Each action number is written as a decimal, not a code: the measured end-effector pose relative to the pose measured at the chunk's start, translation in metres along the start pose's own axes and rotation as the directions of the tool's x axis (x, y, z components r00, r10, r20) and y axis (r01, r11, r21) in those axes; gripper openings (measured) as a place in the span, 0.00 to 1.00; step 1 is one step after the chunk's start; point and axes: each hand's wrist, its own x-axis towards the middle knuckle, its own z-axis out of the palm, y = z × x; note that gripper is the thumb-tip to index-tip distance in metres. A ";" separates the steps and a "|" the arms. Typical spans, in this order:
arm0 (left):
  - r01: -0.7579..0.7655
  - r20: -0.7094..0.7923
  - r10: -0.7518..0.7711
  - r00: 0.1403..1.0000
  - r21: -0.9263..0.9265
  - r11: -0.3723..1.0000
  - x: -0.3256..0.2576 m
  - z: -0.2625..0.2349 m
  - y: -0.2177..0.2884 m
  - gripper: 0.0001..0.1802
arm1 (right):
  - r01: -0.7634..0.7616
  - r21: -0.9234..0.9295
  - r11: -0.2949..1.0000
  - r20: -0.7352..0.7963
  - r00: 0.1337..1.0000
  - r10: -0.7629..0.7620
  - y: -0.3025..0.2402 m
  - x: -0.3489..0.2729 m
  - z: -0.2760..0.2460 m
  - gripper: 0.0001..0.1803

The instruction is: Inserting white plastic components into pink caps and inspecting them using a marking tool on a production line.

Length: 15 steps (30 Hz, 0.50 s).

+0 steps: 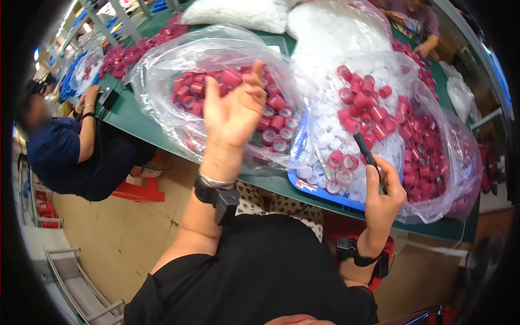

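My left hand (pixel 234 111) is raised palm up over a clear plastic bag (pixel 157 116) of dark red ring-shaped caps (pixel 277 122). Its fingers are apart, and nothing lies in the palm. One larger-looking red cap (pixel 231 77) shows between thumb and fingers; whether it touches the hand I cannot tell. My right hand (pixel 385 189) grips a slim black pen-like tool (pixel 364 147), its tip pointing up and away. Beyond that tip, red caps (pixel 362 100) lie loose on small white discs (pixel 325 132). Several red rings (pixel 342 162) sit nearer me on a blue tray (pixel 303 187).
On the right stands another clear bag (pixel 433 208) full of red caps. Large white bags (pixel 336 32) line the far side of the green table (pixel 162 135). A person in dark blue (pixel 65 141) sits at left, another person (pixel 425 27) at far right. Red stool (pixel 138 189) at left.
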 end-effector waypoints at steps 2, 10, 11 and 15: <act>-0.048 -0.211 0.098 0.973 0.227 0.973 0.004 0.031 -0.018 0.41 | -0.046 0.035 0.998 -0.014 0.999 0.047 -0.007 0.001 -0.002 0.10; -0.170 -0.032 -0.262 0.964 0.685 -0.709 -0.038 -0.005 -0.122 0.19 | -0.042 0.054 0.998 -0.003 0.999 0.042 0.000 0.000 -0.008 0.11; -0.167 -0.036 -0.262 0.965 0.685 -0.709 -0.039 -0.008 -0.126 0.19 | -0.040 0.050 0.998 0.000 0.999 0.040 0.000 -0.001 -0.009 0.11; -0.207 -0.089 -0.311 0.946 0.573 -0.793 -0.036 -0.019 -0.135 0.21 | -0.022 0.036 0.999 0.002 1.000 0.022 0.000 -0.003 -0.008 0.11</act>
